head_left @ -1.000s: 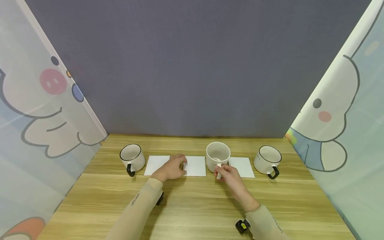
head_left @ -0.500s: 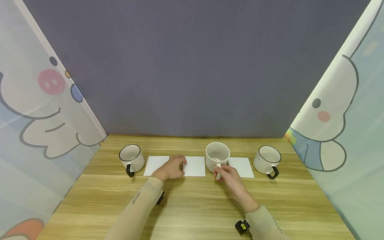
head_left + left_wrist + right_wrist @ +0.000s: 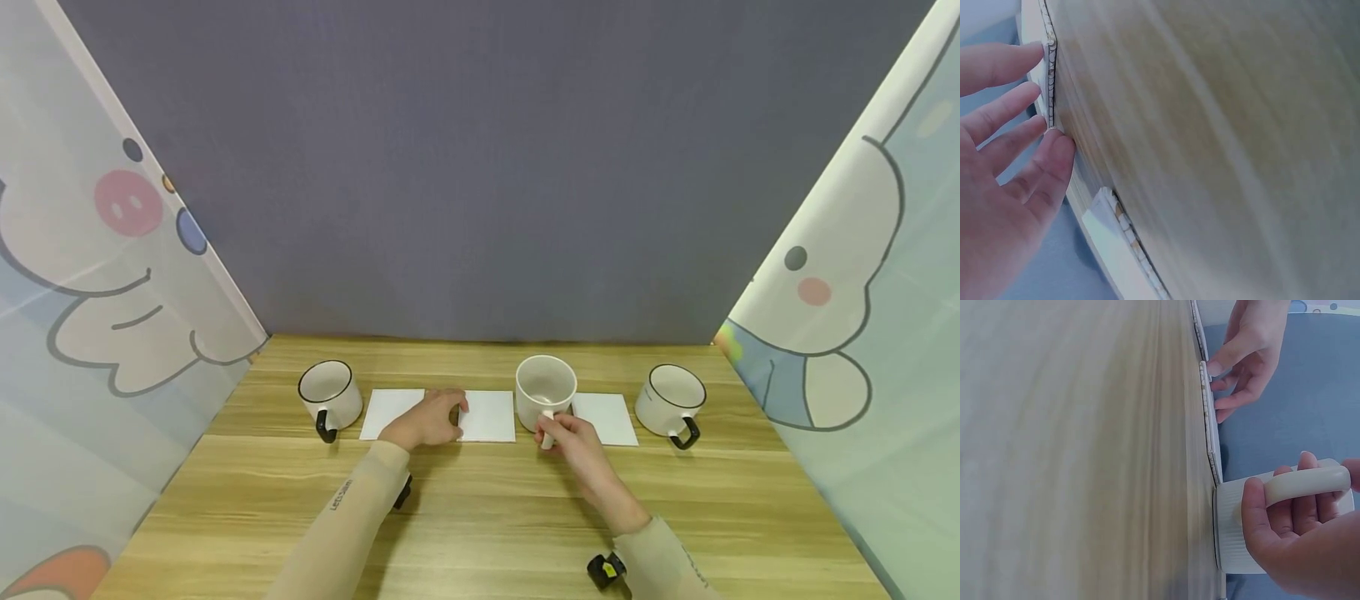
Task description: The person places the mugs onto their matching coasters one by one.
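My right hand (image 3: 576, 446) pinches the handle of a plain white mug (image 3: 534, 400), which stands upright between the middle white card (image 3: 487, 417) and the right white card (image 3: 609, 419). The handle (image 3: 1310, 484) points toward me, with the fingers behind it in the right wrist view. My left hand (image 3: 431, 421) touches the left edge of the middle card with its fingertips and partly covers the left white card (image 3: 388, 412). Thick, layered edges show on the cards in the left wrist view. Whether the mug's base overlaps a card I cannot tell.
A white mug with black rim and handle (image 3: 343, 404) stands at the left, and a similar mug (image 3: 660, 410) at the right. A grey panel (image 3: 480, 183) rises behind the wooden table (image 3: 495, 517). Cartoon-printed curtains (image 3: 90, 250) flank both sides.
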`<state>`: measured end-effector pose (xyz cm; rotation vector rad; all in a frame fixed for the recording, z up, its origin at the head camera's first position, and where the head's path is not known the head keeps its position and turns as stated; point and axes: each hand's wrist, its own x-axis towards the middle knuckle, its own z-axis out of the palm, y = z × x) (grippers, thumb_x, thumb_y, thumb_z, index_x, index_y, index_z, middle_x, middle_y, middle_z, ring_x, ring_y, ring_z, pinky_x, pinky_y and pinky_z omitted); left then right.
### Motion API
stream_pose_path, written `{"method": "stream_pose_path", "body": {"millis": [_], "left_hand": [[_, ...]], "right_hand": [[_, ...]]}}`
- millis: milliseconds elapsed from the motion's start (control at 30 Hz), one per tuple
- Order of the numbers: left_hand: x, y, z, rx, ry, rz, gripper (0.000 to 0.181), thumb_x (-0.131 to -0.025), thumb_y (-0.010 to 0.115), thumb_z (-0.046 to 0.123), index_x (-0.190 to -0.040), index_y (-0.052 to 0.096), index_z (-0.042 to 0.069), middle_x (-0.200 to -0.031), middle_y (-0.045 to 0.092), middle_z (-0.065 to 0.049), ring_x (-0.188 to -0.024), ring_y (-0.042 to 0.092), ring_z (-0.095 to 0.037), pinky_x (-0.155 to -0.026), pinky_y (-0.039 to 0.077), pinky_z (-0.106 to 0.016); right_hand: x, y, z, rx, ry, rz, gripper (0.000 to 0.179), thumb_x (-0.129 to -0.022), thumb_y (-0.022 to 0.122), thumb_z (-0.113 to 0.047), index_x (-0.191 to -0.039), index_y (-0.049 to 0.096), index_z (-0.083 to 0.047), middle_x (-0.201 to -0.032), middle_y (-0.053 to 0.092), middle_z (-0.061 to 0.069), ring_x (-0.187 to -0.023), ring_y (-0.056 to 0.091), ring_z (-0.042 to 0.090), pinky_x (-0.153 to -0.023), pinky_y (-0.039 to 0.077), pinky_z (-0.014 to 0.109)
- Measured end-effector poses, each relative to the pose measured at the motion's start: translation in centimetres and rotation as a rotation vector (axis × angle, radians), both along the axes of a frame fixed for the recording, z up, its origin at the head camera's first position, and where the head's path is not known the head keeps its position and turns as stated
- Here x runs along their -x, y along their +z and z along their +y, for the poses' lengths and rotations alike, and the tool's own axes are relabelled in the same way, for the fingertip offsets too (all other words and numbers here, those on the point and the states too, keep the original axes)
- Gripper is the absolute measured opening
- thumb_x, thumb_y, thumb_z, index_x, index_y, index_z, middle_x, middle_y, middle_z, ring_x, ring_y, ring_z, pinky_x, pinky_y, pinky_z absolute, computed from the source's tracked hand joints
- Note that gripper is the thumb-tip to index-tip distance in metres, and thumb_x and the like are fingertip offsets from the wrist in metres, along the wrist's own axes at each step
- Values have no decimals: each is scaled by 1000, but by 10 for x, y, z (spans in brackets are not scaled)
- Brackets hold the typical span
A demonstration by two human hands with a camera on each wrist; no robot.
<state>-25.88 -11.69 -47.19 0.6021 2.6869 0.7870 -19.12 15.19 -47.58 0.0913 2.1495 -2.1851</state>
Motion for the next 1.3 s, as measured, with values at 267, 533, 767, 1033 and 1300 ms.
{"method": "stream_pose_path", "body": {"millis": [267, 533, 767, 1033, 1300], "left_hand": [[2, -1, -1, -30, -31, 22, 32, -88, 77, 8, -117, 64, 9, -155, 44, -15, -145, 35, -38, -122, 16, -57], [1, -4, -1, -34, -42, 35, 31, -88, 76, 7, -116, 64, 8, -155, 44, -15, -145, 35, -40, -122, 14, -57], [1, -5, -2, -23, -43, 36, 32, -88, 74, 7, -118, 62, 9, -154, 45, -10, -143, 38, -38, -118, 27, -56], [2, -4, -2, -11, -42, 29, 32, -89, 73, 8, -119, 61, 10, -153, 46, -7, -142, 39, -37, -117, 28, -55], [2, -7, -3, -22, -42, 33, 32, -89, 73, 8, -118, 61, 11, -151, 48, -7, -142, 40, -35, -117, 27, -55]], "right_hand": [[-1, 4, -1, 29, -5, -6, 24, -101, 59, -12, -98, 66, 11, -85, 67, 8, -82, 64, 20, -83, 56, 41], [-1, 4, -3, 35, -1, -7, 23, -101, 58, -11, -98, 66, 11, -84, 66, 8, -82, 63, 20, -82, 55, 39], [-3, 5, -5, 46, -1, -10, 24, -101, 58, -11, -99, 65, 13, -84, 66, 8, -82, 63, 19, -82, 55, 36], [-6, 8, -12, 71, -25, -2, 21, -102, 59, -11, -97, 64, 9, -81, 63, 6, -82, 58, 19, -83, 51, 35], [-6, 8, -16, 92, -88, 18, 23, -102, 57, -10, -101, 64, 11, -80, 63, 4, -81, 60, 16, -82, 51, 34]]}}
